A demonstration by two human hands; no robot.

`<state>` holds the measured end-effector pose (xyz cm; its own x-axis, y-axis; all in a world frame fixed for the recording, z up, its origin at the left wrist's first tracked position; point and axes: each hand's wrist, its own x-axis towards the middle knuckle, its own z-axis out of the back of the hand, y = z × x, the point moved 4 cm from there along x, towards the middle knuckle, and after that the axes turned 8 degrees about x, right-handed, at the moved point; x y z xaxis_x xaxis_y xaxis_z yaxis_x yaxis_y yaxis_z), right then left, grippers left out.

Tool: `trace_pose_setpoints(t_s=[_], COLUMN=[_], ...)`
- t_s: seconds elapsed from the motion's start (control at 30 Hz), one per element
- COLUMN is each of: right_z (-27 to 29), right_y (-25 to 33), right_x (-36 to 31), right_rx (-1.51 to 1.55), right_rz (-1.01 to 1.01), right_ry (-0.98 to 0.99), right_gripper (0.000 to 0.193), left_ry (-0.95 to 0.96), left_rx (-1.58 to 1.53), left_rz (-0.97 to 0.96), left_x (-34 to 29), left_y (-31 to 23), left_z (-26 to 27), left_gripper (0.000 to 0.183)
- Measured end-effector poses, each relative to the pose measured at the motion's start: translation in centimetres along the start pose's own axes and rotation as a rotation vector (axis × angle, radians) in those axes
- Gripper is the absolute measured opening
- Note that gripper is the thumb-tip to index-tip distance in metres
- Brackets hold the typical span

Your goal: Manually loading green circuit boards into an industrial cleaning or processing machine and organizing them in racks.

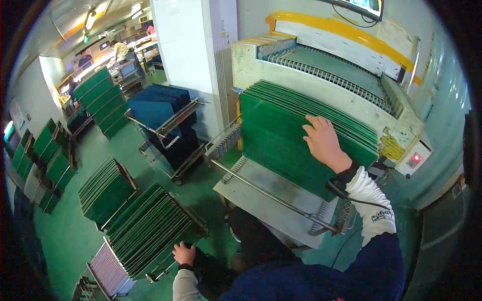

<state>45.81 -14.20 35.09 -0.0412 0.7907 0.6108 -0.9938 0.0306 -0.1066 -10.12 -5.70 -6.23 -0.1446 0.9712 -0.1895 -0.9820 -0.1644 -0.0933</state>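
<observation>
Green panels (281, 135) upright in rack (266, 178); I judge them stiff, lightish, maybe slippery, best taken by top edges; right grip (325, 143) loosely bent over front panel, left grip (184, 254) curled near lower stack (150, 230); can't tell if either holds.

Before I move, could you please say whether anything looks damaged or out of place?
The yellow patch on the pale machine, beside the green panels, looks odd: ragged-edged with dark marks. I see no spill.
</observation>
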Motion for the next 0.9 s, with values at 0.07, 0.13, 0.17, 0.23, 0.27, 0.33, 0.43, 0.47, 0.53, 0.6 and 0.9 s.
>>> trace_pose_setpoints(t_s=[0.07, 0.13, 0.17, 0.23, 0.27, 0.33, 0.43, 0.47, 0.53, 0.6, 0.9], right_z=[-0.2, -0.2, -0.3, -0.2, -0.1, -0.6, -1.4, -1.7, -2.0, -1.8, -2.6], right_y=[0.4, 0.8, 1.0, 0.4, 0.1, -0.9, -1.7, -1.7, -2.0, -1.6, -0.6], right_x=[-0.4, -0.4, -0.2, 0.9, 1.4, 1.5, 1.5, 1.2, 0.3, 0.2, 0.0], right_rx=[0.004, 0.071, 0.107, 0.150, 0.171, 0.177, 0.135, 0.111, 0.068, 0.052, -0.035], right_rz=[0.012, -0.029, -0.049, -0.103, -0.131, -0.186, -0.342, -0.404, -0.320, -0.345, -0.294], right_ry=[-0.039, -0.045, -0.047, -0.072, -0.086, -0.137, -0.007, 0.069, -0.047, -0.044, -0.191], right_gripper=[0.033, 0.034, 0.035, 0.035, 0.035, 0.033, 0.032, 0.031, 0.032, 0.032, 0.030], left_ry=[-0.012, 0.008, 0.018, 0.022, 0.023, 0.002, 0.016, 0.022, 0.034, 0.031, -0.009], left_rx=[0.004, -0.007, -0.010, -0.003, 0.000, 0.000, 0.013, 0.008, -0.003, 0.009, 0.030], left_rz=[0.003, 0.002, 0.003, 0.009, 0.010, -0.002, 0.014, 0.013, 0.009, 0.016, 0.022], left_x=[-0.2, -0.2, -0.3, -0.5, -0.5, -0.5, -0.5, -0.4, -0.2, -0.1, -0.1], left_y=[-0.4, -0.5, -0.4, -0.7, -0.8, -0.7, -0.6, -0.5, -0.5, -0.2, -0.7], left_z=[0.2, 0.5, 0.6, 0.8, 1.1, 0.7, 0.8, 0.6, 0.5, 0.1, -0.1], left_gripper=[0.063, 0.062, 0.061, 0.061, 0.060, 0.061, 0.063, 0.063, 0.063, 0.064, 0.067])
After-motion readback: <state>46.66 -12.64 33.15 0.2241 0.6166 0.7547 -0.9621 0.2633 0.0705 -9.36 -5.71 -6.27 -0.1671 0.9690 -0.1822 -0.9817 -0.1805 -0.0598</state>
